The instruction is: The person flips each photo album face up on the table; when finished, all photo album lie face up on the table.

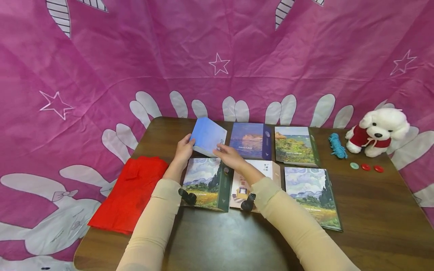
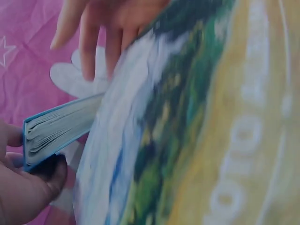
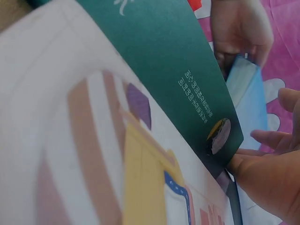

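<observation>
Left hand [image 1: 184, 148]: pinches blue album [image 1: 208, 134] by one side.
Right hand [image 1: 231, 156]: fingers extended at its corner.
Blue album: may slip if left pinch loosens.

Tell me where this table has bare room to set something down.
Bare table shows right of the front-right album, nearer than the red buttons, and between the forearms, before the front albums. It is crowded mid-table, where the left hand holds the blue album above closely laid albums, and at far right, with yarn and plush dog.
</observation>
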Tool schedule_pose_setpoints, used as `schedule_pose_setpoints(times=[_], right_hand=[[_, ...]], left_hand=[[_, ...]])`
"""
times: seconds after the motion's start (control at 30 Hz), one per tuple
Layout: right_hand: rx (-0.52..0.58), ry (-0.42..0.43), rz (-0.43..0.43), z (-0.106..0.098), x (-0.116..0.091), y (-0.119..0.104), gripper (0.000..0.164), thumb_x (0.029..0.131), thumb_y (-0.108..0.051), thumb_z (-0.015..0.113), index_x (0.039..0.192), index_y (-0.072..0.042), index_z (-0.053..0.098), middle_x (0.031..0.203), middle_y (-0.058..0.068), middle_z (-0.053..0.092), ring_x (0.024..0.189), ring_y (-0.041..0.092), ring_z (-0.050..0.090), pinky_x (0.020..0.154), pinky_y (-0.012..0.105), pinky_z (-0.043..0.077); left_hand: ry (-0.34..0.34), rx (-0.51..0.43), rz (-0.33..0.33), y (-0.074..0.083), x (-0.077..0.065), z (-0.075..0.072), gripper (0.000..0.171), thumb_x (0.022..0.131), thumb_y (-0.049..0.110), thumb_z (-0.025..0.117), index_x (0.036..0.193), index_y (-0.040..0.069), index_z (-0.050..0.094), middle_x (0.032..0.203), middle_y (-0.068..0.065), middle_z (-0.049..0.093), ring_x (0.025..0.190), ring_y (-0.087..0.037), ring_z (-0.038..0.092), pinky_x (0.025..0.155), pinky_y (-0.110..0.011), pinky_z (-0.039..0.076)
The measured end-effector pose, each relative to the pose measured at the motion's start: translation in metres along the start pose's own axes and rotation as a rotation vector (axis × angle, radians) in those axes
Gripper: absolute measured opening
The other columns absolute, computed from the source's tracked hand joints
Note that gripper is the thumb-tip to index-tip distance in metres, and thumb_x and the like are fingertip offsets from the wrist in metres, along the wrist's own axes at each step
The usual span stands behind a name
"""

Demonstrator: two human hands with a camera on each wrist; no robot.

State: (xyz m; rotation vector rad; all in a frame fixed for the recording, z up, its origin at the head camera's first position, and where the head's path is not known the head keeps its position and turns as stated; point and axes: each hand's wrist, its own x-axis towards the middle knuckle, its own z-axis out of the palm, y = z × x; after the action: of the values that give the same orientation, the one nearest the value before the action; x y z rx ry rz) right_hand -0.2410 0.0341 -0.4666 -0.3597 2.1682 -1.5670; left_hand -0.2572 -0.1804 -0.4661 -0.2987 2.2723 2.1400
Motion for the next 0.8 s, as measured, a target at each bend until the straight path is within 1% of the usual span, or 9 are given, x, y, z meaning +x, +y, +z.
schedule_pose_setpoints(times=[0.07, 0.2, 0.33, 0.43, 0.5, 0.57, 0.63, 0.67, 0.8], right_hand=[[-0.017, 0.002, -0.003, 0.000, 0.000, 0.001, 0.064, 0.106, -0.041, 0.051, 0.159, -0.011, 0.034, 0.163, 0.016, 0.031, 0.150, 0.032, 0.029, 0.120, 0.050, 0.028], [-0.013, 0.023, -0.003, -0.001, -0.002, 0.001, 0.063, 0.106, -0.039, 0.051, 0.158, -0.009, 0.034, 0.162, 0.018, 0.032, 0.149, 0.032, 0.030, 0.120, 0.050, 0.028], [0.006, 0.052, -0.005, -0.002, -0.002, 0.003, 0.062, 0.106, -0.038, 0.052, 0.157, -0.008, 0.035, 0.161, 0.018, 0.033, 0.149, 0.032, 0.030, 0.120, 0.048, 0.028], [0.022, 0.069, -0.017, -0.006, -0.003, 0.003, 0.061, 0.106, -0.037, 0.053, 0.157, -0.007, 0.036, 0.161, 0.016, 0.035, 0.148, 0.032, 0.033, 0.119, 0.048, 0.030], [0.044, 0.070, -0.027, -0.009, -0.005, 0.003, 0.060, 0.106, -0.035, 0.052, 0.157, -0.006, 0.036, 0.161, 0.015, 0.035, 0.148, 0.032, 0.033, 0.119, 0.048, 0.031], [0.041, 0.088, -0.037, -0.012, -0.007, 0.003, 0.059, 0.106, -0.035, 0.052, 0.155, -0.006, 0.038, 0.159, 0.015, 0.038, 0.146, 0.032, 0.036, 0.118, 0.048, 0.032], [0.051, 0.115, -0.047, -0.015, -0.009, 0.003, 0.056, 0.106, -0.032, 0.052, 0.154, -0.004, 0.040, 0.157, 0.017, 0.041, 0.145, 0.033, 0.038, 0.118, 0.047, 0.033], [0.052, 0.133, -0.049, -0.017, -0.009, 0.003, 0.056, 0.106, -0.031, 0.053, 0.152, -0.003, 0.042, 0.155, 0.017, 0.043, 0.144, 0.033, 0.039, 0.117, 0.046, 0.033], [0.078, 0.207, -0.063, -0.025, -0.013, 0.004, 0.052, 0.106, -0.027, 0.055, 0.150, 0.000, 0.045, 0.148, 0.020, 0.049, 0.139, 0.034, 0.044, 0.116, 0.045, 0.036]], left_hand=[[-0.006, 0.057, -0.017, -0.003, 0.002, -0.004, 0.058, 0.107, 0.018, 0.047, 0.156, -0.006, 0.027, 0.161, -0.022, 0.031, 0.150, -0.028, 0.028, 0.122, -0.037, 0.023], [-0.049, 0.136, -0.059, -0.008, 0.002, -0.009, 0.066, 0.107, 0.028, 0.048, 0.158, -0.004, 0.022, 0.164, -0.020, 0.025, 0.152, -0.027, 0.023, 0.123, -0.038, 0.020], [-0.091, 0.170, -0.076, -0.012, 0.002, -0.010, 0.062, 0.107, 0.031, 0.050, 0.157, 0.000, 0.030, 0.163, -0.017, 0.030, 0.151, -0.028, 0.025, 0.122, -0.041, 0.022], [-0.126, 0.183, -0.069, -0.013, 0.002, -0.009, 0.057, 0.107, 0.028, 0.051, 0.155, 0.002, 0.038, 0.161, -0.016, 0.035, 0.149, -0.030, 0.030, 0.121, -0.045, 0.026], [-0.145, 0.195, -0.065, -0.012, 0.002, -0.008, 0.055, 0.107, 0.028, 0.050, 0.155, 0.003, 0.038, 0.160, -0.016, 0.036, 0.149, -0.030, 0.031, 0.120, -0.046, 0.027], [-0.150, 0.203, -0.054, -0.011, 0.002, -0.007, 0.057, 0.107, 0.028, 0.050, 0.156, 0.003, 0.036, 0.161, -0.016, 0.036, 0.149, -0.031, 0.031, 0.120, -0.046, 0.028], [-0.129, 0.219, -0.033, -0.008, 0.002, -0.005, 0.057, 0.107, 0.029, 0.050, 0.157, 0.004, 0.036, 0.160, -0.016, 0.037, 0.149, -0.030, 0.031, 0.121, -0.046, 0.027], [-0.107, 0.230, -0.015, -0.007, 0.002, -0.004, 0.056, 0.107, 0.029, 0.050, 0.156, 0.005, 0.037, 0.160, -0.015, 0.038, 0.149, -0.030, 0.031, 0.121, -0.045, 0.027], [-0.015, 0.294, 0.079, 0.003, -0.003, 0.003, 0.053, 0.106, 0.030, 0.053, 0.154, 0.010, 0.043, 0.158, -0.012, 0.042, 0.148, -0.030, 0.032, 0.121, -0.047, 0.025]])
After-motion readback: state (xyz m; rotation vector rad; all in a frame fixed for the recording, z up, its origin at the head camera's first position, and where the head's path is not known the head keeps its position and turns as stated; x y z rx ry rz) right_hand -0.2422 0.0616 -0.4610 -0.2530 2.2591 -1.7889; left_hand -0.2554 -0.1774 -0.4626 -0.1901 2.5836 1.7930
